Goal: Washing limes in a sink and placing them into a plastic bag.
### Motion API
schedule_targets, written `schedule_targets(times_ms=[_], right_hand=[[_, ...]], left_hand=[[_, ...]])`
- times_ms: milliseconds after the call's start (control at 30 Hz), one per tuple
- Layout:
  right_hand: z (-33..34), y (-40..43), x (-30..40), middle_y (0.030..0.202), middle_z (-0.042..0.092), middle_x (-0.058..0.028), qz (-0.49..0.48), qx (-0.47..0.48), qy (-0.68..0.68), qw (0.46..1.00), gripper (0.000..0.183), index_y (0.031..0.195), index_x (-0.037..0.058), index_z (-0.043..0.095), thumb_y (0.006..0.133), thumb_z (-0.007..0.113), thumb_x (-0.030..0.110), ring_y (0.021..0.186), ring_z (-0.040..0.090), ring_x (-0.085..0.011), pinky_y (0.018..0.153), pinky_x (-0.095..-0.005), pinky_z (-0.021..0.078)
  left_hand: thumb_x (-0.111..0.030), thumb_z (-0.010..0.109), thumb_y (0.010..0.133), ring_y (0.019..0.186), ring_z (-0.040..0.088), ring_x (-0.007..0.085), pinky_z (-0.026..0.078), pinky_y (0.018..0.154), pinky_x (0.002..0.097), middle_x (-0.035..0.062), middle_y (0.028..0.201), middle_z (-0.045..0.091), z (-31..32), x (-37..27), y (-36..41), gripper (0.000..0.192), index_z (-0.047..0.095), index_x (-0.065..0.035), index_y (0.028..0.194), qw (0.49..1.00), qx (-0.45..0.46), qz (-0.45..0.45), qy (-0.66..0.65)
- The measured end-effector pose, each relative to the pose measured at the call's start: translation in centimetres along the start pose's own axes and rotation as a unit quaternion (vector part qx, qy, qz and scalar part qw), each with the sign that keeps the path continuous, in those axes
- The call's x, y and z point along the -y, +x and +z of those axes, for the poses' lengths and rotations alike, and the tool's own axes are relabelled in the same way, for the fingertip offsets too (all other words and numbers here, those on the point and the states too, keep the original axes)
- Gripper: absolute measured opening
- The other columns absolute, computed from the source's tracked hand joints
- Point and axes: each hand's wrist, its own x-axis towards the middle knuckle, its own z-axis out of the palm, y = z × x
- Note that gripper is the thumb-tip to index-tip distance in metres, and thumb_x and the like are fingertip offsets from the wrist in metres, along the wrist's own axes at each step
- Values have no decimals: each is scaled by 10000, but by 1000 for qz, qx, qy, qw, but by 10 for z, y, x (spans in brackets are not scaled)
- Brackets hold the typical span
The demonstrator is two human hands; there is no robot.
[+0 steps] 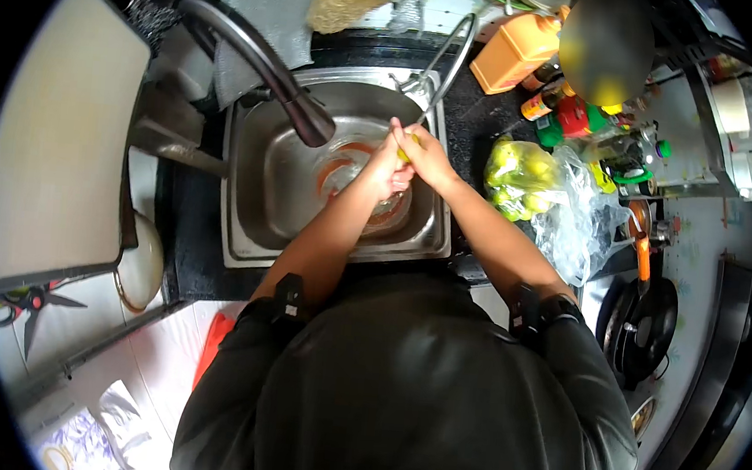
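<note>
Both hands meet over the right part of a stainless steel sink (277, 181). My left hand (387, 166) and my right hand (427, 156) are closed around a small yellow-green fruit (411, 146), mostly hidden by the fingers. The curved spout of a thin metal faucet (459, 59) comes down just behind them. Beneath the hands, a round bowl (387, 221) with reddish-orange marks stands in the sink, partly covered by my hands and left forearm. A clear plastic bag of yellow-green fruit (520, 173) lies on the counter to the right.
A dark faucet (263, 64) arches over the sink's left side. Right of the sink are an orange jug (516, 50), several bottles, an empty-looking clear plastic bag (576, 217) and a black pan (650, 323). Scissors (35, 303) hang at the far left, below a pale board (59, 137).
</note>
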Motion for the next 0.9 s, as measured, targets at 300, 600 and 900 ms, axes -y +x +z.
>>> schedule_targets(times_ms=[300, 600, 900], right_hand=[[20, 15, 22, 867, 607, -99, 307, -62, 411, 856, 409, 906, 103, 588, 902, 396, 465, 767, 576, -215, 692, -370, 479], [-8, 5, 22, 779, 619, -171, 89, -73, -162, 980, 441, 922, 69, 567, 872, 365, 458, 730, 615, -295, 643, -396, 481], [-9, -4, 4, 903, 532, -146, -191, -23, -108, 975, 221, 965, 28, 477, 893, 466, 236, 870, 531, -273, 769, -329, 414]], left_hand=[[-375, 352, 898, 595, 582, 371, 457, 554, 455, 169, 711, 616, -8, 19, 21, 344, 561, -103, 912, 636, -291, 425, 574], [-446, 268, 899, 789, 579, 442, 448, 730, 502, 272, 865, 595, -8, 26, 43, 505, 552, -28, 911, 738, -208, 367, 527], [-677, 231, 839, 295, 319, 153, 276, 316, 301, 26, 410, 355, 6, -11, 14, 672, 418, -118, 518, 992, -60, -8, 111]])
